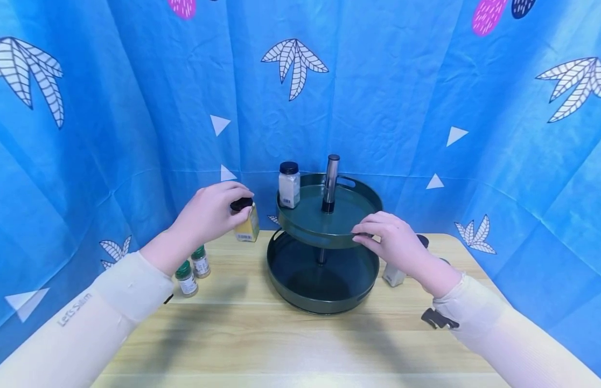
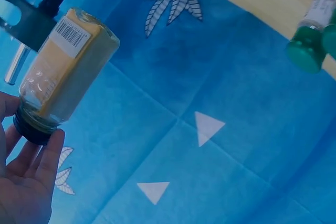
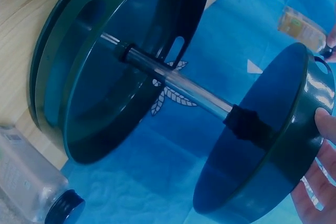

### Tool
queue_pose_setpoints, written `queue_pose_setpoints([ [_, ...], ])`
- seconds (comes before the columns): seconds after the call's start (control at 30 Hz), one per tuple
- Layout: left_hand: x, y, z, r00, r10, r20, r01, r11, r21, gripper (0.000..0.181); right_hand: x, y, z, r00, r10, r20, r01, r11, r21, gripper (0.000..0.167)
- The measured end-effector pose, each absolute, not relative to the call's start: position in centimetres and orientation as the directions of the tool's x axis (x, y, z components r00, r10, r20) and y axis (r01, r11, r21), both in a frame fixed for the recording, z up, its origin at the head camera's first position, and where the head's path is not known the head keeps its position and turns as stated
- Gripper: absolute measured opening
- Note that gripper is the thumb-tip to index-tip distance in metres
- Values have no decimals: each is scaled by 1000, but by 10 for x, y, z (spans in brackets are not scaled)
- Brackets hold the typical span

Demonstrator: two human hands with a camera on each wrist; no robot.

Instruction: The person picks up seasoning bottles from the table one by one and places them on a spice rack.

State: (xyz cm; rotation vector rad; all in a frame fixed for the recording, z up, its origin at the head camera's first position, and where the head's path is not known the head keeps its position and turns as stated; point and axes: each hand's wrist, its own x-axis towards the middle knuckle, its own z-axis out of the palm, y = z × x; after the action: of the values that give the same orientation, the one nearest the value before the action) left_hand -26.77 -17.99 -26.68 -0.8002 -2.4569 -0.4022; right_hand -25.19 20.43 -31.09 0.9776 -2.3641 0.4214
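Observation:
My left hand (image 1: 210, 209) pinches a square spice jar (image 1: 247, 230) by its black lid, left of a dark green two-tier turntable. In the left wrist view the jar (image 2: 73, 66) shows yellowish contents and a barcode label; it is held in the air. My right hand (image 1: 390, 237) grips the rim of the upper tray (image 1: 312, 237) at its right front, thumb over the edge and fingers outside. A jar of white contents (image 1: 289, 188) with a black lid stands on that tray's left side. The lower tray (image 1: 321, 304) sits on the table, joined by a metal post (image 1: 332, 180).
Two small green-lidded bottles (image 1: 187, 280) stand on the wooden table (image 1: 291, 345) at the left. Another black-lidded jar (image 1: 393, 275) stands right of the turntable, partly behind my right hand. A blue patterned curtain (image 1: 378, 97) hangs behind and on both sides.

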Motion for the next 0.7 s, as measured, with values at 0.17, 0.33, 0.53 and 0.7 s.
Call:
queue_pose_setpoints([
  [0.17,-267,-176,-257,-689,444,573,604,788,117,29,-252,204,-311,-588,-552,591,-722,688,-76,27],
  [0.33,-266,-173,-248,-685,416,598,597,791,133,30,-252,204,-311,-589,-549,592,-719,691,-74,26],
  [0.53,-269,-173,-239,-673,394,626,602,784,154,31,-252,204,-312,-590,-548,593,-719,691,-76,26],
  [0.7,-270,-169,-232,-676,378,632,597,784,170,31,-252,204,-312,-593,-545,592,-716,694,-79,27],
])
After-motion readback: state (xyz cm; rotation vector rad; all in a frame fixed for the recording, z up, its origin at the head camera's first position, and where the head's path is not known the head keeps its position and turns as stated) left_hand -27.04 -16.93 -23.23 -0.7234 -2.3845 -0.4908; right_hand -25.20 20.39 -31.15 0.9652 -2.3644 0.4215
